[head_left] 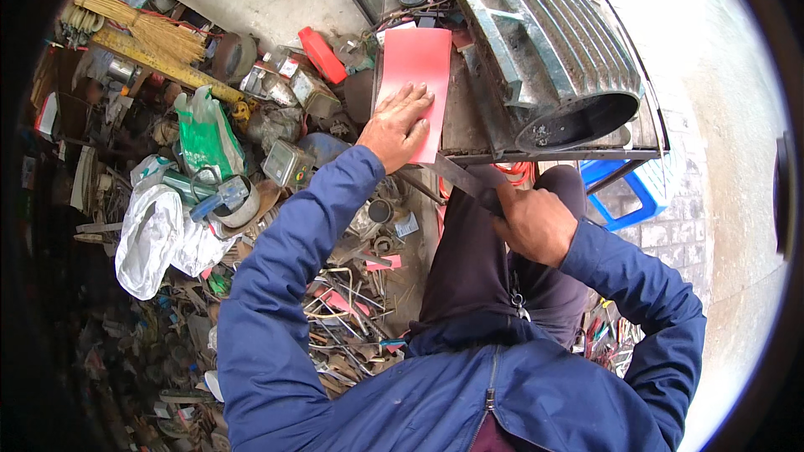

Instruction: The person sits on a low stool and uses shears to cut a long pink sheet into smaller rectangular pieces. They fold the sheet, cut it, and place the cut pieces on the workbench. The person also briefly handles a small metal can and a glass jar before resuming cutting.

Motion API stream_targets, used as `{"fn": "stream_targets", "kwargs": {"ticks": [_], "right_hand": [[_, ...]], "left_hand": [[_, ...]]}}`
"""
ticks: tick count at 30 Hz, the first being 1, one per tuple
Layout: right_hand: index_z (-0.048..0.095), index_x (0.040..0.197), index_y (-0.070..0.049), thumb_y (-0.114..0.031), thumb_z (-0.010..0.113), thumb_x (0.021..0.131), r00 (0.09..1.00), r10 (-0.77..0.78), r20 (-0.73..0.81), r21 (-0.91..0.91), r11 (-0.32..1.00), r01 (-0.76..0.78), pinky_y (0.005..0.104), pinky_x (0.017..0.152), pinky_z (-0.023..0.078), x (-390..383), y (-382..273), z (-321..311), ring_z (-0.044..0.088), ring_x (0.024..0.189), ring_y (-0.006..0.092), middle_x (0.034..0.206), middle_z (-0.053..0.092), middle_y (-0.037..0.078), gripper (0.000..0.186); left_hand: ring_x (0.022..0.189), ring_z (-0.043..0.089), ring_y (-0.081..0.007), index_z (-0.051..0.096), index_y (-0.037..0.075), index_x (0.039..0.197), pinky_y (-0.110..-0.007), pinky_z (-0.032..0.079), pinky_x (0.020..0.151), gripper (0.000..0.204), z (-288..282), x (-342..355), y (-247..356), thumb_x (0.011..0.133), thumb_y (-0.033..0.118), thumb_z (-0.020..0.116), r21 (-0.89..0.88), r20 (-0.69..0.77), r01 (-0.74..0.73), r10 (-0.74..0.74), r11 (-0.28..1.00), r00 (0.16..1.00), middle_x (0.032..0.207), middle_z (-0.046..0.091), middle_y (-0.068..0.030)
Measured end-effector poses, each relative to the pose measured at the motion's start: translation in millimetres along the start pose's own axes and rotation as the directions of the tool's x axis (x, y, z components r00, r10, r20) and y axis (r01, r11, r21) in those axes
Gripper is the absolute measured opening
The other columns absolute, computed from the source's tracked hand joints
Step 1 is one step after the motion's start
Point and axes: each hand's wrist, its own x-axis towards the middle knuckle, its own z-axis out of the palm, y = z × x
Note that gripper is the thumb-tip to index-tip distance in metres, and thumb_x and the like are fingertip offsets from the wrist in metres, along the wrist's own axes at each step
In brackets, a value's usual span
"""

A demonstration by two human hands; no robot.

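L hand (398,127): lying flat, thumb spread, on long pink rectangular sheet (419,59)
R hand (540,224): gripping flat grey metal blade (457,177), pointing twd L hand

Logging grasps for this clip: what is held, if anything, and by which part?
The right grip holds a knife by its dark handle; the left grip rests spread on the pink sheet, with no grasp visible.

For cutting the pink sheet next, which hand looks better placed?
Probably the right hand: it grips the knife, blade tip at the near end of the pink sheet. The left hand lies spread on it, holding no tool.
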Motion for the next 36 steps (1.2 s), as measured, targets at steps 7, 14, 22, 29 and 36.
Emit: {"fn": "stream_targets", "kwargs": {"ticks": [7,14,22,29,36], "right_hand": [[0.053,0.105,0.006,-0.025,0.066,0.093,0.996,-0.086,-0.027,-0.023,0.996,0.085,0.0528,0.069,0.057,40.1,-10.5,6.7,0.071,0.075,0.0449,0.083,0.07,0.027,0.036],[0.05,0.099,0.003,-0.023,0.064,0.093,0.99,0.009,-0.139,0.114,0.993,0.007,0.0561,0.07,0.056,47.8,-42.8,54.0,0.07,0.076,0.0475,0.079,0.069,0.028,0.03],[0.053,0.095,0.004,-0.012,0.06,0.089,0.968,-0.099,-0.229,0.066,0.991,0.117,0.0475,0.059,0.059,68.2,-48.7,57.6,0.073,0.071,0.0395,0.077,0.07,0.024,0.019],[0.055,0.092,0.004,-0.014,0.054,0.09,0.931,-0.351,0.099,0.108,0.934,0.34,0.0497,0.054,0.056,22.5,-96.3,117.1,0.07,0.061,0.0386,0.069,0.069,0.021,0.017],[0.055,0.098,0.001,-0.027,0.067,0.092,0.988,-0.152,0.024,0.161,0.976,0.147,0.051,0.063,0.057,-63.9,-13.7,45.1,0.071,0.071,0.0414,0.078,0.069,0.023,0.03]], "left_hand": [[0.152,0.035,-0.0345,0.056,0.005,0.146,-0.043,0.028,0.124,0.05,-3.1,3.8,4.4,0.097,0.015,0.06,0.005,0.06,0.047,-0.047,0.999,0.997,0.156,0.047,-0.0193],[0.153,0.032,-0.034,0.054,0.005,0.147,-0.043,0.028,0.125,0.052,-7.7,8.3,6.0,0.097,0.017,0.064,0.002,0.123,0.087,-0.087,0.996,0.989,0.157,0.046,-0.0194],[0.153,0.032,-0.0338,0.054,0.006,0.147,-0.042,0.03,0.124,0.052,-14.1,16.3,9.3,0.097,0.019,0.065,0.044,0.185,0.117,-0.123,0.992,0.975,0.158,0.045,-0.0188],[0.15,0.036,-0.0373,0.058,0.006,0.143,-0.043,0.033,0.122,0.051,-16.0,12.0,6.2,0.095,0.021,0.067,-0.015,0.194,0.144,-0.139,0.989,0.971,0.155,0.048,-0.0191],[0.14,0.052,-0.0302,0.069,0.003,0.128,-0.039,0.043,0.115,0.035,-5.5,15.3,0.5,0.094,0.008,0.066,-0.046,0.001,0.126,-0.126,0.991,0.992,0.139,0.063,-0.0178]]}}
